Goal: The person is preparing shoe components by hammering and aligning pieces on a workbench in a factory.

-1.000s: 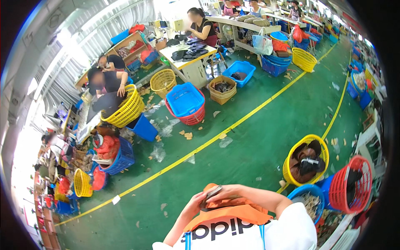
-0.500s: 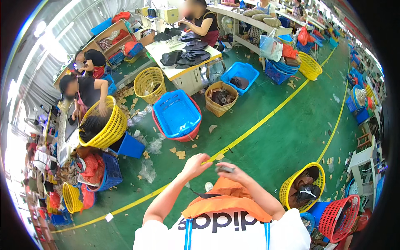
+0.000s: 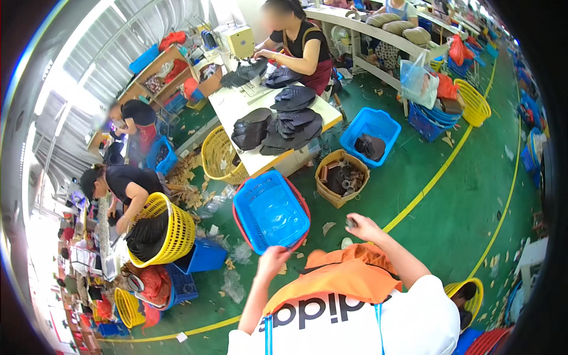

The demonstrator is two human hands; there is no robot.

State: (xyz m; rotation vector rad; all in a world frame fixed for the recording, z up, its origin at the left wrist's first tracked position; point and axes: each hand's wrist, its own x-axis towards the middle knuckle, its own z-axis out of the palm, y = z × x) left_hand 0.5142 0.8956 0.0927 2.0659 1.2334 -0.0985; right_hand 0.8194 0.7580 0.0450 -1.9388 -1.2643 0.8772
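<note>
My left hand (image 3: 272,261) is closed in a pinch just in front of the stacked baskets: a blue plastic basket (image 3: 269,210) inside a red one (image 3: 303,207). Whatever its fingers hold, if anything, is too small to make out. Farther right, my right hand (image 3: 365,229) is curled around a small dark grey object (image 3: 351,223), whose kind I cannot tell. Between my forearms, an orange cloth (image 3: 337,269) with a black strip hangs at my chest, over a white shirt with light blue straps. The blue basket appears to hold only clear plastic.
Ahead, black shoe uppers (image 3: 293,121) are piled on a sewing table (image 3: 236,112), where a person works. A cardboard box (image 3: 340,198) and another blue basket (image 3: 378,127) stand right of it. At left, a yellow basket (image 3: 183,231) holds black pieces beside another person. Scraps litter the green floor.
The table and baskets appear closer and farther right. My hands have moved apart, the left one toward the stacked baskets; the grey object stays in my right hand.
</note>
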